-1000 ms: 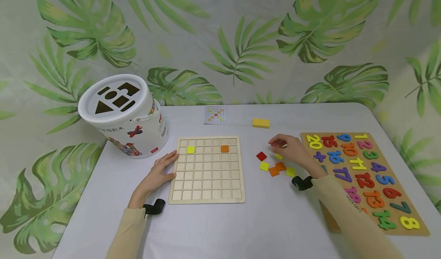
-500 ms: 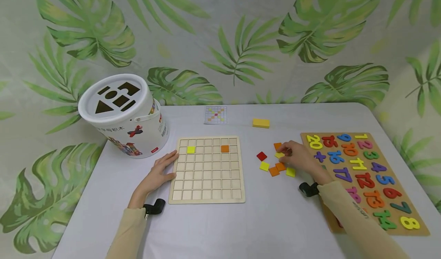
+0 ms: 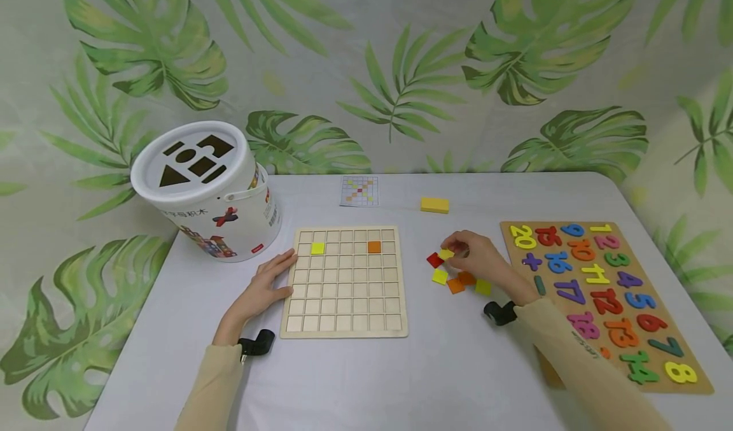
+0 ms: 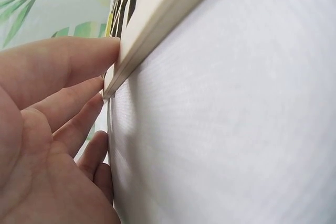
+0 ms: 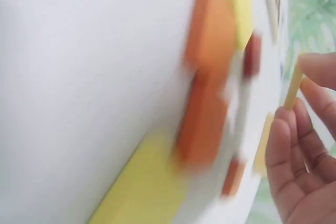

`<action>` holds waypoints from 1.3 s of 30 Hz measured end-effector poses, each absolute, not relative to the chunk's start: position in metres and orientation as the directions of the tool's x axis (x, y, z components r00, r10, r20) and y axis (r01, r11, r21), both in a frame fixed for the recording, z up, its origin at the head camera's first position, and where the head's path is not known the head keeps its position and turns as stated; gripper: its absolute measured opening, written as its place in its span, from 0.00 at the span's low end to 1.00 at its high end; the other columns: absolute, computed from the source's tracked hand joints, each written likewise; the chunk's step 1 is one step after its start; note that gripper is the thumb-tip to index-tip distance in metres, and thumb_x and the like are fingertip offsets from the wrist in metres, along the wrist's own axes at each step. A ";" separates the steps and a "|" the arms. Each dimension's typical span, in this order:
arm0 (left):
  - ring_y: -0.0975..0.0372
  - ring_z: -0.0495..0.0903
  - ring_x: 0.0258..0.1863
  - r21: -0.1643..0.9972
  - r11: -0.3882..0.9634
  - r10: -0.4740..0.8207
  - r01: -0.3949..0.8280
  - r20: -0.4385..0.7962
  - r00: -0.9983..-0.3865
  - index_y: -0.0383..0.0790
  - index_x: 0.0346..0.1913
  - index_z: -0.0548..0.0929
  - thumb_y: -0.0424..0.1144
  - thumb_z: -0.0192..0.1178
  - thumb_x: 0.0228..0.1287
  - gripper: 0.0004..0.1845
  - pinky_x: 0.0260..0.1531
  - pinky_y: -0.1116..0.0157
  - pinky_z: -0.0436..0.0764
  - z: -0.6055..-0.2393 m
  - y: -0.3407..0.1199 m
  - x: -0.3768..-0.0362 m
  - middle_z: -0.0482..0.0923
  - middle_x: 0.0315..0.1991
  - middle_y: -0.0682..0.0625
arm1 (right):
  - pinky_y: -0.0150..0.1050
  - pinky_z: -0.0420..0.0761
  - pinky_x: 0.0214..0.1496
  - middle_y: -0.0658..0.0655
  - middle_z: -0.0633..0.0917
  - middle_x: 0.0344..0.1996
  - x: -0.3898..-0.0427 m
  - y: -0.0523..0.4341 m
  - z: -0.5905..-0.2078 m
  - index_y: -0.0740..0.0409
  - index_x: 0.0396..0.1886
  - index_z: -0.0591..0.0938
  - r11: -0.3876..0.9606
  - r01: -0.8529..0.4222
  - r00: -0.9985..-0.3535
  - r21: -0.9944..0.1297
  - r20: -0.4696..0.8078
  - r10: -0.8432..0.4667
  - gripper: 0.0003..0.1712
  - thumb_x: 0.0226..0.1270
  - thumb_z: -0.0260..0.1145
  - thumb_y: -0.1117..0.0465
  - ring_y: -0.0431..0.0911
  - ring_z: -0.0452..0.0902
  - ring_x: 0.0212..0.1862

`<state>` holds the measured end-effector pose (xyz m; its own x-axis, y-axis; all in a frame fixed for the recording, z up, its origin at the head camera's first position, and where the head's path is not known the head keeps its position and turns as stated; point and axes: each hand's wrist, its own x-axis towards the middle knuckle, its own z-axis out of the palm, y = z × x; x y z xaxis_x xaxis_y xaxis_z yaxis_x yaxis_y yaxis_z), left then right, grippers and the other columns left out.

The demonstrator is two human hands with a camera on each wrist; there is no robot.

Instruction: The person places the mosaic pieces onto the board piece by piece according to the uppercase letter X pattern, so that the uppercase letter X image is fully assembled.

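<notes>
Between thumb and fingertips, my right hand (image 3: pixel 480 259) pinches a square yellow tile (image 3: pixel 445 254), lifted above the loose tiles. The right wrist view shows that tile (image 5: pixel 293 88) edge-on. Below and beside it lie a red tile (image 3: pixel 434 261), a yellow tile (image 3: pixel 439 276), two orange tiles and another yellow tile (image 3: pixel 483 286). My left hand (image 3: pixel 265 291) rests its extended fingers against the left edge of a wooden grid board (image 3: pixel 332 291). In the board's second row sit one yellow tile (image 3: pixel 317 248) and one orange tile (image 3: pixel 374 247).
A white lidded bucket (image 3: pixel 203 189) with shaped holes stands at the back left. Behind the board lies a small pattern card (image 3: pixel 359 191), with a yellow block (image 3: pixel 434 205) to its right. A number puzzle board (image 3: pixel 658 383) lies at the right, partly under my right forearm.
My right hand let go of an orange tile at the back of the loose tiles, then picked up the yellow tile and moved left with it. The left hand stays in place.
</notes>
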<state>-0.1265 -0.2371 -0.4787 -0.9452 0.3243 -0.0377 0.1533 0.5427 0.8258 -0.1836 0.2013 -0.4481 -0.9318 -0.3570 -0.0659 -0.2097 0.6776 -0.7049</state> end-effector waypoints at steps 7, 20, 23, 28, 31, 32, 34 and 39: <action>0.50 0.38 0.67 0.830 0.541 0.316 0.136 -0.050 -0.947 0.36 0.66 0.61 0.27 0.58 0.54 0.34 0.58 0.42 0.39 -0.477 -0.236 -0.127 0.48 0.69 0.48 | 0.36 0.76 0.38 0.53 0.78 0.36 -0.191 0.140 -0.445 0.59 0.39 0.80 0.560 -0.332 -0.886 -0.759 0.047 -0.462 0.14 0.50 0.67 0.69 0.46 0.72 0.38; 0.50 0.39 0.67 0.825 0.551 0.304 0.128 -0.056 -0.951 0.35 0.66 0.61 0.28 0.58 0.53 0.35 0.58 0.42 0.39 -0.480 -0.235 -0.127 0.49 0.69 0.47 | 0.31 0.73 0.40 0.51 0.80 0.37 -0.204 0.029 -0.447 0.60 0.40 0.81 0.485 -0.452 -0.751 -0.749 0.025 -0.660 0.13 0.53 0.65 0.69 0.42 0.73 0.38; 0.50 0.38 0.67 0.824 0.552 0.305 0.126 -0.058 -0.951 0.35 0.66 0.61 0.27 0.58 0.53 0.34 0.58 0.42 0.38 -0.479 -0.235 -0.127 0.48 0.69 0.47 | 0.31 0.72 0.40 0.51 0.80 0.37 -0.205 0.015 -0.449 0.59 0.39 0.81 0.510 -0.491 -0.726 -0.706 0.007 -0.688 0.12 0.53 0.65 0.69 0.42 0.72 0.37; 0.51 0.38 0.67 0.824 0.555 0.301 0.115 -0.070 -0.951 0.36 0.66 0.61 0.27 0.58 0.54 0.34 0.58 0.42 0.38 -0.479 -0.235 -0.127 0.48 0.69 0.49 | 0.30 0.71 0.38 0.52 0.78 0.34 -0.205 0.001 -0.451 0.59 0.39 0.82 0.545 -0.519 -0.716 -0.658 -0.013 -0.698 0.12 0.53 0.63 0.70 0.42 0.70 0.34; 0.51 0.38 0.67 0.821 0.558 0.301 0.116 -0.070 -0.951 0.37 0.66 0.61 0.27 0.58 0.53 0.34 0.58 0.42 0.37 -0.479 -0.235 -0.127 0.48 0.69 0.49 | 0.30 0.71 0.37 0.53 0.78 0.33 -0.203 -0.004 -0.451 0.59 0.38 0.82 0.562 -0.518 -0.725 -0.645 -0.018 -0.689 0.12 0.52 0.63 0.71 0.42 0.70 0.34; 0.51 0.38 0.67 0.822 0.558 0.301 0.117 -0.069 -0.951 0.36 0.66 0.61 0.27 0.58 0.53 0.34 0.58 0.42 0.37 -0.479 -0.235 -0.127 0.48 0.69 0.49 | 0.30 0.71 0.37 0.53 0.77 0.33 -0.203 -0.005 -0.452 0.58 0.38 0.82 0.569 -0.521 -0.727 -0.637 -0.018 -0.686 0.13 0.51 0.63 0.72 0.42 0.70 0.34; 0.51 0.38 0.67 0.822 0.558 0.301 0.117 -0.068 -0.951 0.36 0.66 0.61 0.27 0.58 0.53 0.34 0.58 0.42 0.38 -0.479 -0.235 -0.127 0.48 0.69 0.49 | 0.30 0.71 0.37 0.53 0.77 0.33 -0.203 -0.006 -0.452 0.58 0.38 0.82 0.576 -0.524 -0.730 -0.627 -0.017 -0.683 0.13 0.51 0.63 0.72 0.42 0.70 0.33; 0.51 0.38 0.67 0.825 0.553 0.299 0.115 -0.068 -0.952 0.37 0.66 0.61 0.27 0.57 0.54 0.34 0.58 0.41 0.38 -0.479 -0.235 -0.127 0.48 0.69 0.49 | 0.30 0.71 0.38 0.53 0.78 0.34 -0.202 -0.003 -0.450 0.59 0.40 0.81 0.570 -0.508 -0.739 -0.645 -0.014 -0.674 0.14 0.52 0.62 0.72 0.42 0.70 0.34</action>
